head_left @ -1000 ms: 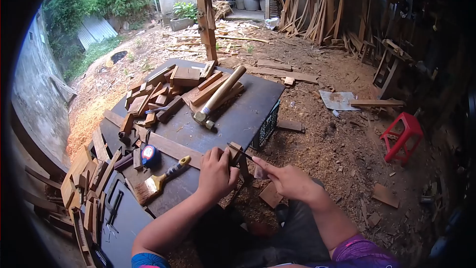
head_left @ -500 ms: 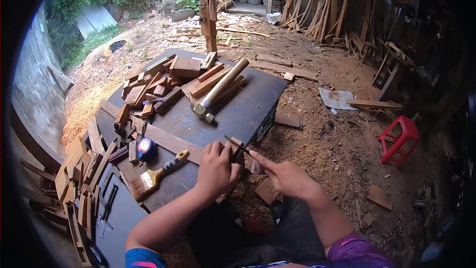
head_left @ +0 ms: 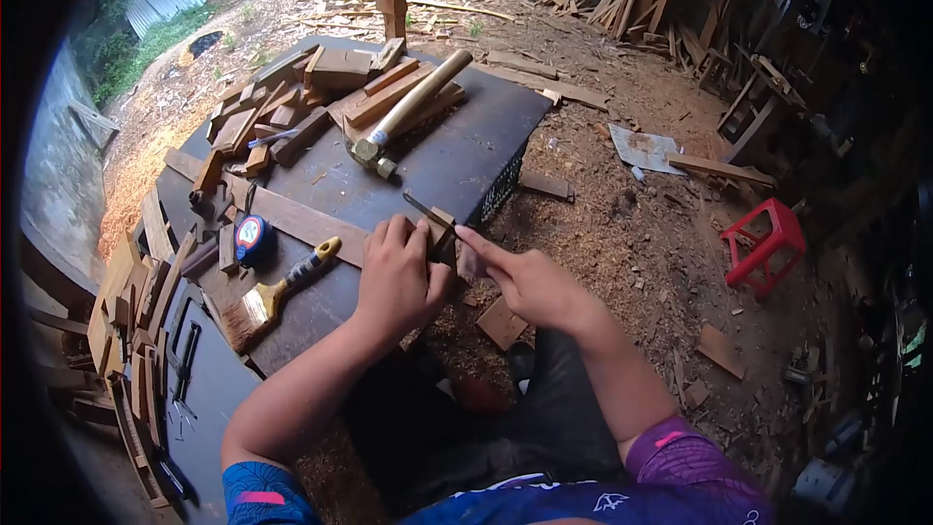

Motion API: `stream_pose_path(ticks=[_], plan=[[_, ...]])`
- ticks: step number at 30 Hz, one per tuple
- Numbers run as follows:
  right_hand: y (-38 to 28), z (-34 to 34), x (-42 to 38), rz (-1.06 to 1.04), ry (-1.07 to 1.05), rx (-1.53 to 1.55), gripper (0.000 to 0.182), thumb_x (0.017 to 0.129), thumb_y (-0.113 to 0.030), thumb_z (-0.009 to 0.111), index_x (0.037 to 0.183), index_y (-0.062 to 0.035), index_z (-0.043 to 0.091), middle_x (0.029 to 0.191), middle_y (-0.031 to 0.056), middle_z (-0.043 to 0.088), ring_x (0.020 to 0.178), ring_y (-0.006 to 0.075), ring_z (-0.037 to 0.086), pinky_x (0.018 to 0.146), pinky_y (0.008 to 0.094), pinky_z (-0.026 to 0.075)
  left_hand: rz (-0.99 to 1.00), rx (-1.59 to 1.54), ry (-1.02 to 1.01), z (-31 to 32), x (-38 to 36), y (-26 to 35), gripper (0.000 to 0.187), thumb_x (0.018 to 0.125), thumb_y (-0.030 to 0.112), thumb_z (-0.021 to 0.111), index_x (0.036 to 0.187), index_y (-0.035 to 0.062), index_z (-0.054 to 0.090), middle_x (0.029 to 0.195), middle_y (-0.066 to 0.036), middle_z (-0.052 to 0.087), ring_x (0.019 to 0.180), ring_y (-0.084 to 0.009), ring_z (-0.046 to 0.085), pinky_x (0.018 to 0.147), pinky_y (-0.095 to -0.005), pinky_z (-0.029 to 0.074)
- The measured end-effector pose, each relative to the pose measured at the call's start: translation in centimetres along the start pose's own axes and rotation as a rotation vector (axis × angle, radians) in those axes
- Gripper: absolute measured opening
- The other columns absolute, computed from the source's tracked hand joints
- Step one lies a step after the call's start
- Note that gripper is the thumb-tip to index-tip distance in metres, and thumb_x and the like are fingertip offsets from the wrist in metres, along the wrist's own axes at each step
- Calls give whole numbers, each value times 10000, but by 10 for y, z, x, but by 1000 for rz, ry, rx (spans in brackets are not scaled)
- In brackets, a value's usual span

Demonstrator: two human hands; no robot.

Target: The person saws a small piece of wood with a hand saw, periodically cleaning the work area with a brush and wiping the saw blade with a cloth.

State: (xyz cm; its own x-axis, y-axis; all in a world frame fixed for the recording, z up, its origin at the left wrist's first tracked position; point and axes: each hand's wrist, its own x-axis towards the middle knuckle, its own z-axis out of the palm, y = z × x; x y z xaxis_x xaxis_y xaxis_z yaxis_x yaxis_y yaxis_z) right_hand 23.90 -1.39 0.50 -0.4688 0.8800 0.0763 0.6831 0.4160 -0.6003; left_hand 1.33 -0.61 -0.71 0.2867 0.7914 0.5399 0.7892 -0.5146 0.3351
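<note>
My left hand (head_left: 398,267) is closed over a small wooden piece (head_left: 441,218) at the near right corner of the dark table (head_left: 442,151), its fingers bent down around it. In my right hand (head_left: 539,282) is a thin hand tool with a narrow dark blade (head_left: 426,210), forefinger stretched along it. The blade points up and left across the wooden piece, just past my left fingertips; its handle is hidden in my palm. A long flat board (head_left: 301,217) runs from the table's left side to my left hand. A paintbrush (head_left: 282,287) lies just left of that hand.
Beyond my hands lies a hammer (head_left: 403,117), its handle on wood offcuts (head_left: 316,78). A blue tape measure (head_left: 252,238) and a clamp (head_left: 185,365) lie to the left. A red stool (head_left: 768,248) stands on the sawdust-covered ground at right.
The whole view has shifted, so the table and hands appear lower-left to upper-left of before. Both hands keep their grips, and the blade still lies across the wooden piece.
</note>
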Motion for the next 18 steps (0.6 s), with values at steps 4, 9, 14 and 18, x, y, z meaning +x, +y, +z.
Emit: stream_pose_path(ticks=[4, 9, 14, 18], plan=[[-12, -2, 21, -17, -39, 26, 554, 1039, -165, 476, 1570, -303, 401, 912, 305, 684, 814, 490, 673, 743, 551, 549, -38, -27, -61, -3, -2, -4, 548, 804, 223, 596, 1249, -96, 628, 1054, -228, 569, 1030, -405, 566, 939, -486, 474], [-7, -14, -28, 16, -13, 5, 635, 1018, -111, 535, 1599, -304, 364, 943, 280, 698, 836, 466, 692, 759, 484, 556, -19, -18, 40, 2, -4, -2, 478, 810, 237, 611, 1139, -108, 652, 1032, -229, 579, 1015, -398, 573, 928, -484, 479], [-10, -8, 20, 21, -42, -6, 635, 1010, -96, 550, 1589, -300, 390, 979, 304, 693, 863, 483, 688, 798, 476, 543, -4, -62, 35, 3, 0, -4, 434, 802, 227, 612, 1083, -99, 661, 1008, -221, 587, 999, -394, 579, 913, -487, 478], [-19, -9, 14, 56, -63, -39, 604, 1014, -91, 542, 1578, -268, 420, 996, 300, 696, 876, 446, 707, 819, 452, 551, -17, -79, 37, 2, -4, -7, 442, 805, 241, 611, 1081, -99, 666, 1013, -216, 587, 1003, -384, 581, 915, -485, 477]])
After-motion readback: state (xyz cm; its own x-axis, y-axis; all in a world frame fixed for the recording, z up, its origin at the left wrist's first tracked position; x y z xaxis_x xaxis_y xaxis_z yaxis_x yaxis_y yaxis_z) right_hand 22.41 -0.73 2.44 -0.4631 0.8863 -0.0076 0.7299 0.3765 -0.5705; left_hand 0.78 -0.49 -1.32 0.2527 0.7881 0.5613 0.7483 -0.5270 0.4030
